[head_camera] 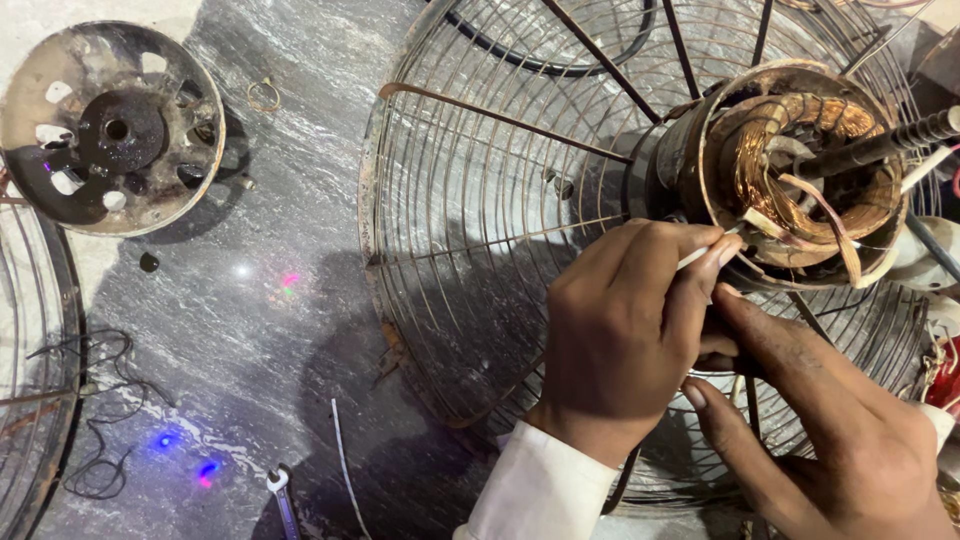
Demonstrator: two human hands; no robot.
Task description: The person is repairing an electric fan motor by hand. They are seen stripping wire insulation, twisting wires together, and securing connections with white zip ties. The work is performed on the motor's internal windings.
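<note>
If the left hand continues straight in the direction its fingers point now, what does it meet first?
Most likely the rim of the open fan motor, at the copper winding. The left hand points up and right, pinching a white wire just beside it; depth is unclear.

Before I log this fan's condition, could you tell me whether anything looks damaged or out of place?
Yes. The wire guard is rusty, with a rim strip sprung loose at upper left. The motor is open, its copper windings bared. Its cover lies apart on the floor.
</note>
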